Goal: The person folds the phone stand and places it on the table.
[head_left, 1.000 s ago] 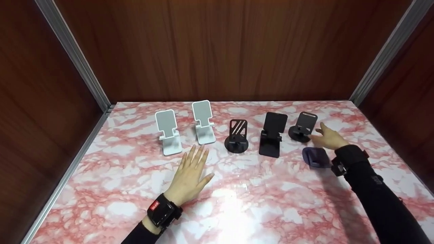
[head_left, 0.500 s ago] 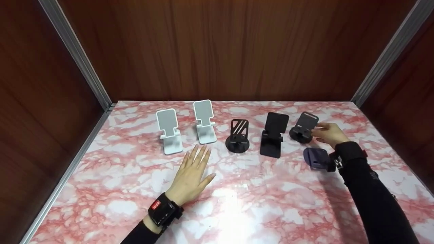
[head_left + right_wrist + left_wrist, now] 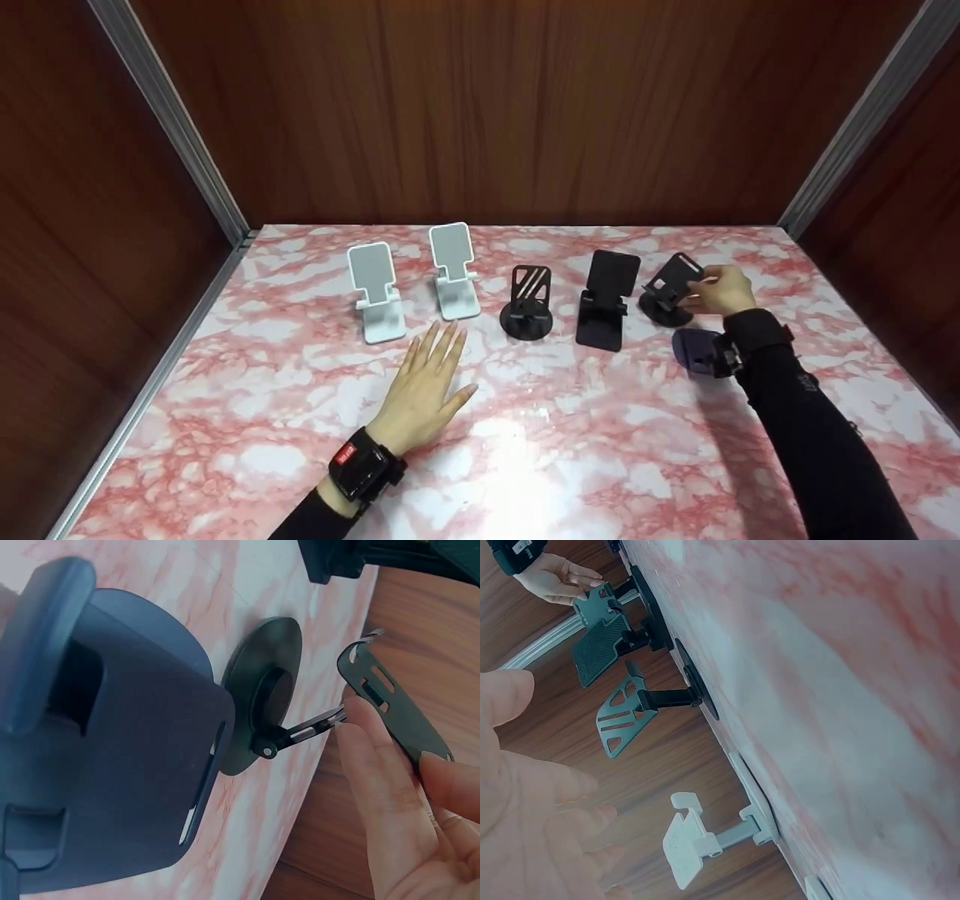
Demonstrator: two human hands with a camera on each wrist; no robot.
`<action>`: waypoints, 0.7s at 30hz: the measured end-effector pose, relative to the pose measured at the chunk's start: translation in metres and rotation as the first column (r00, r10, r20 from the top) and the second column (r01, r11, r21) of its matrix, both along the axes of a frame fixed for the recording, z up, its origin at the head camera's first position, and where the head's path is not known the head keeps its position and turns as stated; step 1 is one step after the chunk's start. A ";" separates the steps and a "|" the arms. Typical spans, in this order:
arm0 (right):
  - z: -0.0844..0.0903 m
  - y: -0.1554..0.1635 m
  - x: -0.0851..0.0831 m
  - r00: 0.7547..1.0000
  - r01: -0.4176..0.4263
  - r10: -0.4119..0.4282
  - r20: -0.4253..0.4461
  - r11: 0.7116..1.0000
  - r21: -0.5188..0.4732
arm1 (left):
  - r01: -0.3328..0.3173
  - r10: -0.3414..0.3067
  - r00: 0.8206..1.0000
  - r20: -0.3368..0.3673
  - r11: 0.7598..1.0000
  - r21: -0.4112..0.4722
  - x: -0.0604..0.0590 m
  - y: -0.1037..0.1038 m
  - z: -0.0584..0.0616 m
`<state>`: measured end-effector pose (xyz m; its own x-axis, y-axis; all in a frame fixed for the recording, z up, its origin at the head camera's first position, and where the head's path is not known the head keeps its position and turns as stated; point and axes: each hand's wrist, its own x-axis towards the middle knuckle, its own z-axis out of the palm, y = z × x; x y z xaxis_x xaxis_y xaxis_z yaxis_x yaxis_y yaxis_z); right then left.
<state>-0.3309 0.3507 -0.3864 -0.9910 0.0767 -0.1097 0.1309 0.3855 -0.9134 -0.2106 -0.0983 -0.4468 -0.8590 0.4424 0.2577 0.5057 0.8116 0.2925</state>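
Right hand (image 3: 721,291) pinching rightmost black phone stand's plate (image 3: 673,279), adjusting tilt; next, likely steadying its base; left hand (image 3: 424,390) flat, fingers relaxed.

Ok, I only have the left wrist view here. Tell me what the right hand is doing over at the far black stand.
Observer: The right hand pinches the backplate of the round-base black stand between thumb and fingers, base on the table.
Operator: Say what lies next to it.
Observer: A purple stand lies flat just in front of that wrist, free of the grip.
Operator: Now report the left hand.
Observer: The left hand rests flat on the marble table, fingers straight, just in front of the two white stands.
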 end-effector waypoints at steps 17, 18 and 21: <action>0.009 0.029 0.013 0.990 -0.098 0.068 -0.124 0.962 -0.257 | 0.008 -0.008 1.000 0.002 1.000 0.011 -0.001 -0.001 0.000; 0.010 0.030 0.015 0.987 -0.115 0.074 -0.144 0.947 -0.300 | 0.008 -0.008 1.000 0.005 1.000 0.009 -0.001 -0.001 0.000; 0.016 0.032 0.022 0.974 -0.176 0.097 -0.206 0.894 -0.412 | 0.011 -0.011 1.000 0.020 1.000 0.001 -0.001 -0.001 0.000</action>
<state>-0.3087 0.3825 -0.3702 -0.9944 -0.0752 0.0749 -0.0719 -0.0421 -0.9965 -0.2115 -0.0992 -0.4466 -0.8589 0.4519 0.2412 0.5090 0.8057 0.3030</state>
